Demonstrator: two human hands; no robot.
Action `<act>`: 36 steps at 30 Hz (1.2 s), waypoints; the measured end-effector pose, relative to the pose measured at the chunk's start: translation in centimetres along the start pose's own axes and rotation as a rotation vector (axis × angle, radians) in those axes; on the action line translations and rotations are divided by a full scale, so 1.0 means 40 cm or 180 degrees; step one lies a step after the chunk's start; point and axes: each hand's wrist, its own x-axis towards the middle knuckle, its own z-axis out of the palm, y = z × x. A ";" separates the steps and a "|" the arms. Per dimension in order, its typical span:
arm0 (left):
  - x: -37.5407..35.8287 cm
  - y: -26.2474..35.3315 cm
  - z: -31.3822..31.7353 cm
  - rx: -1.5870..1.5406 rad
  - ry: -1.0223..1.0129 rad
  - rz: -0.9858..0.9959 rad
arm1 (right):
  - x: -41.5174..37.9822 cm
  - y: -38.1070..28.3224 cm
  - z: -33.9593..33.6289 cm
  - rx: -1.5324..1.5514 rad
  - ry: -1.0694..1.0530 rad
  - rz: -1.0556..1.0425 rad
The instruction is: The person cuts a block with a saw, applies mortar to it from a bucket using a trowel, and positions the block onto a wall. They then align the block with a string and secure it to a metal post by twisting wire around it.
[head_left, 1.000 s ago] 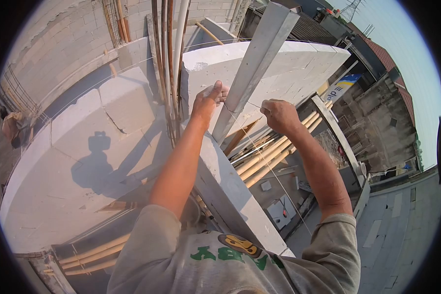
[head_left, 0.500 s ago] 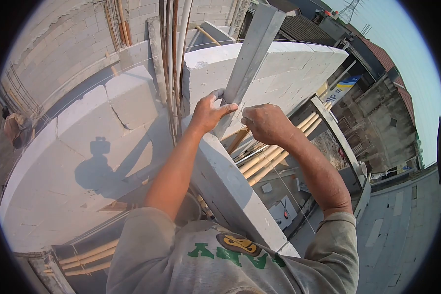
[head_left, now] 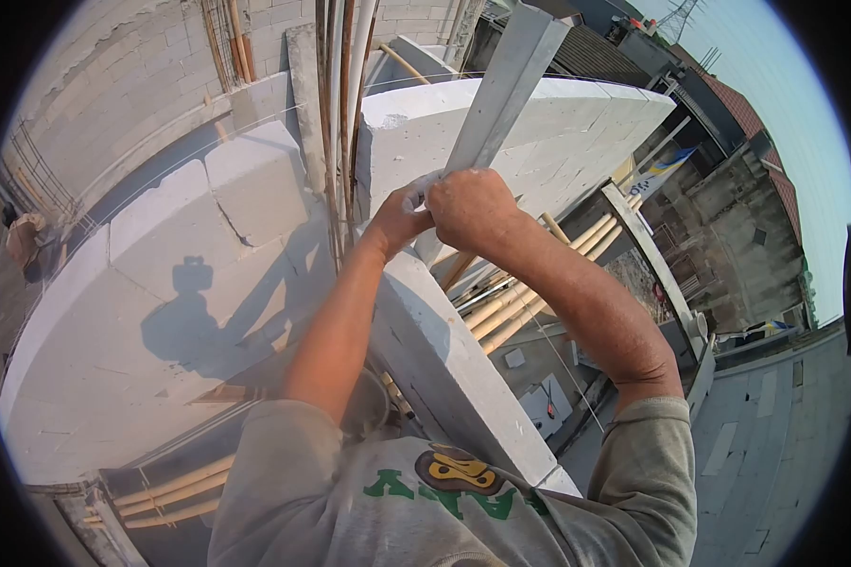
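Observation:
A long grey metal-looking channel post (head_left: 509, 90) leans up from the top of a pale block wall (head_left: 473, 378). My left hand (head_left: 399, 219) is closed around the post's lower part, its fingers partly hidden. Right against it, my right hand (head_left: 473, 210) is a closed fist in front of the post. Whatever the fist holds, if anything, is hidden. A thin string (head_left: 569, 376) runs slantwise below my right forearm.
Upright rods and pipes (head_left: 338, 123) stand just left of my hands. Curved block walls (head_left: 161, 274) spread to both sides. Bamboo poles (head_left: 511, 317) lie below on the right, above a lower floor. Another person (head_left: 24, 241) is far left.
My right hand has moved left and now meets my left hand at the post, covering its thumb. The post's top has shifted slightly to the right.

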 end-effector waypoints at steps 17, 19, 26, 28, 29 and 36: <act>-0.011 -0.073 0.033 -0.0387 0.0551 0.0148 | -0.097 0.024 -0.005 0.0708 0.0745 0.0707; -0.007 -0.049 0.045 -0.0306 0.0588 0.0190 | -0.117 0.102 0.036 0.1013 0.0328 0.1211; -0.008 -0.041 0.060 -0.0930 0.0425 0.0254 | -0.069 0.202 0.226 0.2831 0.0741 0.0684; -0.008 -0.042 0.054 -0.0880 0.0435 0.0185 | -0.045 0.196 0.233 0.2981 0.0507 0.0632; -0.008 -0.041 0.049 -0.0831 0.0421 0.0137 | -0.038 0.196 0.239 0.3005 0.0506 0.0625; -0.001 -0.030 0.040 -0.0978 0.0268 0.0017 | -0.033 0.216 0.220 0.3862 0.0250 0.0520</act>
